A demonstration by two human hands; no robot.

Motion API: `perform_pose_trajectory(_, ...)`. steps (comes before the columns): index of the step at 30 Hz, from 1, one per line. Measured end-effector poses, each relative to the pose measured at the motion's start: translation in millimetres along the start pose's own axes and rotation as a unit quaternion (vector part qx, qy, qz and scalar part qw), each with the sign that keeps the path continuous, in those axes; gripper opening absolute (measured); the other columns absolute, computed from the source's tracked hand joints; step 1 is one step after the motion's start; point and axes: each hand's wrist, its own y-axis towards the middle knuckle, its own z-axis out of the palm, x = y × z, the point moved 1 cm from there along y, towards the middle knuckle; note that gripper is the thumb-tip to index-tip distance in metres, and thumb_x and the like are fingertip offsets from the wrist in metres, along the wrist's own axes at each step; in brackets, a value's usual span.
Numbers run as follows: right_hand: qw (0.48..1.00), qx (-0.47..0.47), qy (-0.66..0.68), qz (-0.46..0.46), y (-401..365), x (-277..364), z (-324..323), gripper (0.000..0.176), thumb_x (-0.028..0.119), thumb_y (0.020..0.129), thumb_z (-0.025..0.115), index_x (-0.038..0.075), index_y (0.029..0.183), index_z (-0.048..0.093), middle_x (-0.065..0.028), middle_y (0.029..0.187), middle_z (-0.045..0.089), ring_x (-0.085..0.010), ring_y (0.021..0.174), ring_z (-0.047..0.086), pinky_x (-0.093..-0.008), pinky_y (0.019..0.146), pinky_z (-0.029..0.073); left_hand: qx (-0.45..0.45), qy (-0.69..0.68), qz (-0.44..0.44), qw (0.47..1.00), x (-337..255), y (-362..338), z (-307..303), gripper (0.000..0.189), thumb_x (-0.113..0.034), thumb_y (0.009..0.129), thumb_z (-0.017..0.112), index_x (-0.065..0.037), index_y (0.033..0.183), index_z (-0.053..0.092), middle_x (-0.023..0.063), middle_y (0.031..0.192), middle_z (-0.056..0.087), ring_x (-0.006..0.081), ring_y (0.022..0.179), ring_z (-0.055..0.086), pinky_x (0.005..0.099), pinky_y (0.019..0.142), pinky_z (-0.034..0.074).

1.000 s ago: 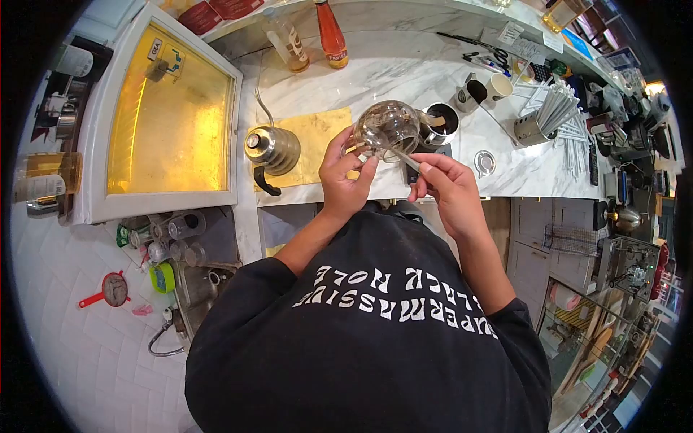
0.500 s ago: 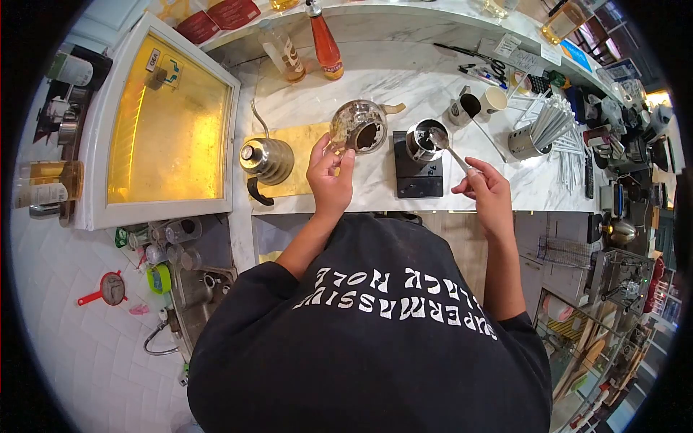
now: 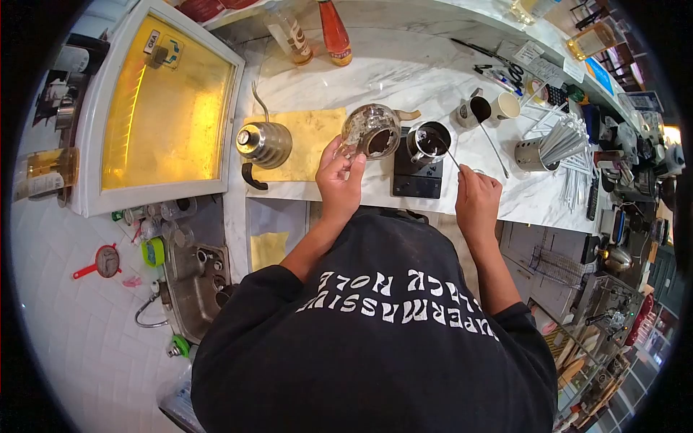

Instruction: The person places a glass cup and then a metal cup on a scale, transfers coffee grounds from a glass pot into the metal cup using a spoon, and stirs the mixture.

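My left hand [image 3: 339,182] is closed around a clear glass coffee pot [image 3: 355,124] with a wooden handle, its mouth tilted toward me and dark residue showing on the glass. Between the fingers of my right hand [image 3: 478,200] is the thin handle of a spoon [image 3: 453,157]. The spoon's bowl is down inside a metal cup [image 3: 443,133], where dark contents hide it. That cup stands on a black scale [image 3: 417,187], just right of the pot.
To the left, a steel gooseneck kettle [image 3: 268,146] stands on a yellow cloth [image 3: 312,130]. Two bottles, one a red bottle [image 3: 333,35], stand behind. On the right are a dark-filled pitcher [image 3: 469,112], a pale cup [image 3: 505,106], a long stirrer [image 3: 494,150] and a straw holder [image 3: 533,155].
The spoon's bowl has gone from above the metal cup's rim down into it. My right hand has turned, its fingers drawn closer together. The whole view has shifted slightly.
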Motion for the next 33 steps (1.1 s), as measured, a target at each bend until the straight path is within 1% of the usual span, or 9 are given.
perform_pose_trajectory(3, 0.998, -0.027, 0.048, 0.026, 2, -2, -7, 0.019, 0.006, 0.094, 0.067, 0.004, 0.113, 0.068, -0.0089, 0.087, 0.070, -0.0266, 0.088, 0.067, -0.0426, 0.088, 0.044, -0.008, -0.040, -0.013, 0.999, 5, -5, 3, 0.025, -0.008, 0.094, 0.072, 0.006, 0.076, 0.063, 0.0246, 0.141, 0.056, 0.0222, 0.111, 0.067, 0.0287, 0.081, 0.054)
perform_pose_trajectory(7, 0.978, -0.082, 0.183, 0.059, 9, 20, -41, 0.025, -0.006, 0.088, 0.068, 0.002, 0.111, 0.069, -0.0096, 0.089, 0.071, -0.0276, 0.087, 0.067, -0.0431, 0.088, 0.047, -0.007, -0.101, -0.047, 0.994, 5, -16, 6, 0.026, -0.007, 0.096, 0.070, 0.005, 0.075, 0.061, 0.0241, 0.143, 0.055, 0.0228, 0.114, 0.066, 0.0291, 0.086, 0.054)
perform_pose_trajectory(11, 0.971, -0.069, 0.228, -0.013, 11, 39, -50, 0.026, -0.007, 0.086, 0.069, 0.003, 0.110, 0.068, -0.0092, 0.086, 0.069, -0.0269, 0.082, 0.067, -0.0448, 0.088, 0.048, -0.004, -0.166, -0.040, 0.985, 1, -23, 13, 0.024, -0.005, 0.097, 0.068, 0.005, 0.077, 0.060, 0.0239, 0.145, 0.052, 0.0242, 0.115, 0.065, 0.0301, 0.090, 0.053)
perform_pose_trajectory(13, 0.974, -0.041, 0.218, -0.039, 13, 45, -45, 0.026, -0.006, 0.086, 0.070, 0.003, 0.109, 0.068, -0.0091, 0.084, 0.068, -0.0265, 0.079, 0.066, -0.0450, 0.088, 0.048, 0.013, -0.142, -0.028, 0.989, -7, -26, 16, 0.023, -0.005, 0.097, 0.067, 0.005, 0.078, 0.059, 0.0242, 0.146, 0.051, 0.0258, 0.117, 0.065, 0.0307, 0.090, 0.053)
perform_pose_trajectory(17, 0.985, -0.013, 0.164, -0.055, 18, 53, -37, 0.022, 0.001, 0.087, 0.072, 0.006, 0.108, 0.067, -0.0041, 0.082, 0.067, -0.0210, 0.078, 0.065, -0.0436, 0.089, 0.041, 0.026, -0.115, 0.012, 0.993, -21, -28, 20, 0.024, -0.005, 0.097, 0.068, 0.005, 0.078, 0.060, 0.0261, 0.146, 0.050, 0.0294, 0.122, 0.064, 0.0330, 0.092, 0.054)
perform_pose_trajectory(18, 0.985, -0.002, 0.163, -0.052, 19, 54, -36, 0.021, 0.004, 0.088, 0.073, 0.007, 0.108, 0.067, -0.0013, 0.083, 0.068, -0.0183, 0.080, 0.065, -0.0463, 0.090, 0.037, 0.026, -0.108, 0.022, 0.994, -21, -28, 21, 0.024, -0.006, 0.097, 0.069, 0.005, 0.078, 0.060, 0.0267, 0.146, 0.050, 0.0302, 0.122, 0.064, 0.0339, 0.092, 0.055)
perform_pose_trajectory(24, 0.988, -0.005, 0.136, -0.069, 22, 55, -37, 0.020, 0.005, 0.086, 0.073, 0.008, 0.106, 0.069, 0.0006, 0.084, 0.069, -0.0169, 0.083, 0.065, -0.0520, 0.093, 0.036, 0.028, -0.057, 0.048, 0.997, -31, -29, 24, 0.024, -0.007, 0.094, 0.073, 0.006, 0.077, 0.062, 0.0294, 0.145, 0.050, 0.0328, 0.121, 0.066, 0.0381, 0.095, 0.056)
perform_pose_trajectory(30, 0.979, 0.035, 0.198, -0.014, 16, 53, -42, 0.015, 0.005, 0.088, 0.071, 0.007, 0.102, 0.070, -0.0033, 0.079, 0.068, -0.0197, 0.077, 0.064, -0.0494, 0.094, 0.037, 0.037, -0.030, 0.085, 0.995, -35, -32, 28, 0.023, -0.003, 0.092, 0.073, 0.006, 0.075, 0.060, 0.0294, 0.146, 0.050, 0.0354, 0.124, 0.064, 0.0404, 0.098, 0.056)
perform_pose_trajectory(33, 0.958, 0.068, 0.277, 0.036, 12, 48, -45, 0.013, 0.005, 0.090, 0.068, 0.005, 0.103, 0.071, -0.0069, 0.075, 0.067, -0.0231, 0.070, 0.063, -0.0438, 0.091, 0.039, 0.059, -0.007, 0.125, 0.990, -39, -32, 25, 0.022, -0.001, 0.092, 0.072, 0.006, 0.076, 0.058, 0.0302, 0.146, 0.048, 0.0381, 0.128, 0.060, 0.0429, 0.102, 0.053)
